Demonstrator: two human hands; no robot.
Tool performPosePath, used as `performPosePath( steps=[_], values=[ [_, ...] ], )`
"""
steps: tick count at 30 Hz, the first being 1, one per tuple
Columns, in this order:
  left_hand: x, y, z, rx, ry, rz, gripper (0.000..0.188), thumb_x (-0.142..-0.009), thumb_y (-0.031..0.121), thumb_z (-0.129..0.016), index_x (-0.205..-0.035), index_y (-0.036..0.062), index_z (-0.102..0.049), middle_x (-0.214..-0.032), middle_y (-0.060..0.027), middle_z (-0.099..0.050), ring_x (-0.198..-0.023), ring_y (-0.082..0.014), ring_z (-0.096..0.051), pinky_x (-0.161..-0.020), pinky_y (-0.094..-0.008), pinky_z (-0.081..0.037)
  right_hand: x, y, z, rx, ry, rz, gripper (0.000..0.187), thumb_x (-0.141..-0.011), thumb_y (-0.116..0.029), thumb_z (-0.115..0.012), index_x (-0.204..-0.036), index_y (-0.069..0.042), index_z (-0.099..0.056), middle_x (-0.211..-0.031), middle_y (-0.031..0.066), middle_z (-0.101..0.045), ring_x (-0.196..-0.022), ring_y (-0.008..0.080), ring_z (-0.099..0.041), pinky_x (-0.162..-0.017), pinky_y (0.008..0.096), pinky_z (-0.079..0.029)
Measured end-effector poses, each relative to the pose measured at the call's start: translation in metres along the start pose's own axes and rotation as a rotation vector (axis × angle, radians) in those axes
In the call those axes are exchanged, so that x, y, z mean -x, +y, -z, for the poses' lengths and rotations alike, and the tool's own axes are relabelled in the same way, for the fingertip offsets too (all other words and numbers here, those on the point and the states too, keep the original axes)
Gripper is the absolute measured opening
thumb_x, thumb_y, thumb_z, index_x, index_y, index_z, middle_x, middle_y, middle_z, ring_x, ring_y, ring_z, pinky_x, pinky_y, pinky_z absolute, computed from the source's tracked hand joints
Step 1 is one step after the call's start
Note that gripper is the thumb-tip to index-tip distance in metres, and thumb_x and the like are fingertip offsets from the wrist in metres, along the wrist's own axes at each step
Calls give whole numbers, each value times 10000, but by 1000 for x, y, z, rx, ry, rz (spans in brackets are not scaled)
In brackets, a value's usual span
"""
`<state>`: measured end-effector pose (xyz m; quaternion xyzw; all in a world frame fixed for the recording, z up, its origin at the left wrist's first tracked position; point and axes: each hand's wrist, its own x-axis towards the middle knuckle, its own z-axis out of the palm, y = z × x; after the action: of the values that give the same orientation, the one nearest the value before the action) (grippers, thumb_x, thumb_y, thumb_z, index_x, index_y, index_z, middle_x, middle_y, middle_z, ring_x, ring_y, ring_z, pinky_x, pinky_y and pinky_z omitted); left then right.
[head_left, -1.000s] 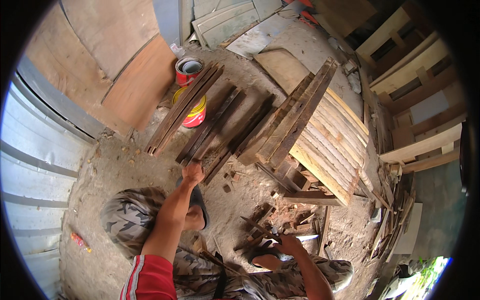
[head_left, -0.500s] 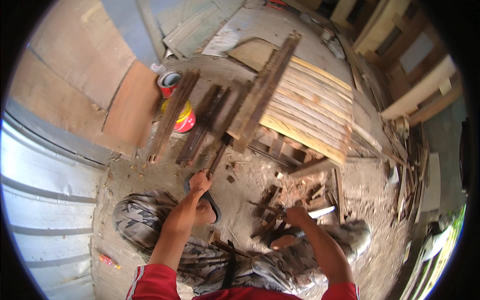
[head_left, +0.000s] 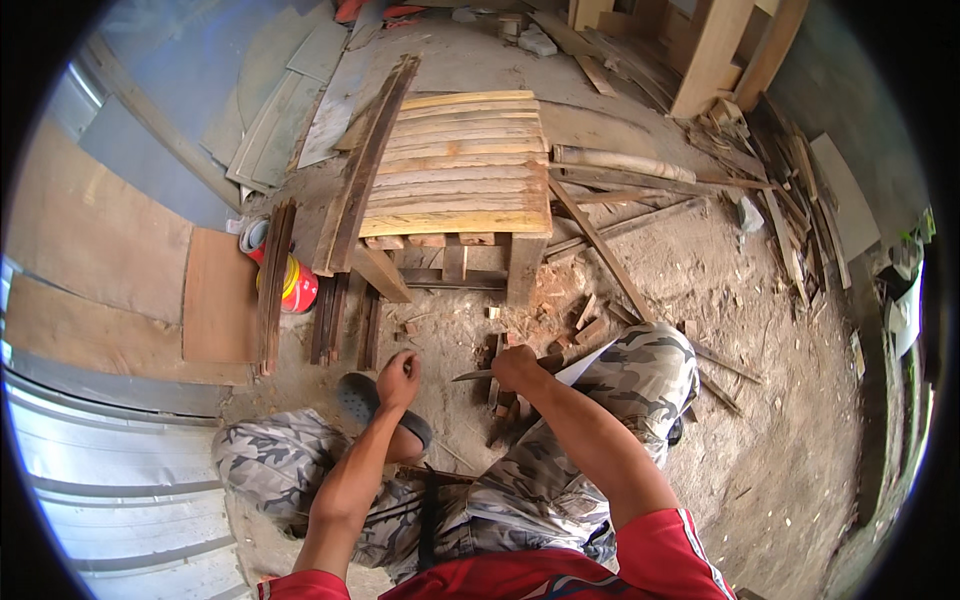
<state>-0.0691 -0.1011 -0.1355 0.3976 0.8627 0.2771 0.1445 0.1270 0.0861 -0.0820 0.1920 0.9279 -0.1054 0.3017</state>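
Note:
My left hand (head_left: 398, 378) is raised above the grey clog on my left foot, its fingers curled closed. A small dark spot shows between thumb and fingers; I cannot make out what, if anything, is held. My right hand (head_left: 515, 368) grips a tool with a dark, pointed, blade-like end (head_left: 470, 377) that sticks out to the left. A pale, shiny flat piece (head_left: 585, 366) shows just right of that hand, beside my knee; whether it belongs to the tool I cannot tell. Short wood offcuts (head_left: 501, 400) lie beneath my right hand.
A low slatted wooden bench (head_left: 460, 165) stands ahead, long dark boards (head_left: 370, 165) along its left side. Dark wood strips (head_left: 274, 290) lean by a red and yellow bucket (head_left: 298, 285). Scrap timber (head_left: 790, 210) lies at right. Corrugated metal (head_left: 120, 490) borders the left.
The dark wood strip that my left hand touched is out of that hand, which is now curled in front of me. My view has turned rightward, and my right hand still grips the tool.

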Motion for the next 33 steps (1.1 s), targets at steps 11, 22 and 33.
performPosePath(
  steps=[11,22,33],
  values=[
    [5,111,-93,366,-134,60,283,-1001,302,-613,-1192,100,-665,-992,-88,-683,-909,-229,-650,-796,-410,-525,66,66,-51,-287,81,-329,265,-818,-238,-704,-1055,-126,-738,-1034,73,-753,-978,240,-723,-745,383,-563],
    [-5,140,-171,595,-376,125,248,-983,233,-615,-1107,29,-680,-982,-106,-718,-841,-205,-678,-731,-339,-527,143,86,-117,-811,197,-717,447,-837,-311,-640,-1183,-42,-555,-1044,212,-707,-1017,380,-675,-861,463,-540],
    [-25,62,-186,628,-364,645,229,-1001,227,-575,-1165,84,-647,-838,-11,-647,-631,-101,-587,-554,-272,-488,46,2,-166,-1239,700,-935,780,-837,-312,-667,-1496,-91,-312,-984,294,-671,-916,469,-651,-806,518,-519]
  ],
)
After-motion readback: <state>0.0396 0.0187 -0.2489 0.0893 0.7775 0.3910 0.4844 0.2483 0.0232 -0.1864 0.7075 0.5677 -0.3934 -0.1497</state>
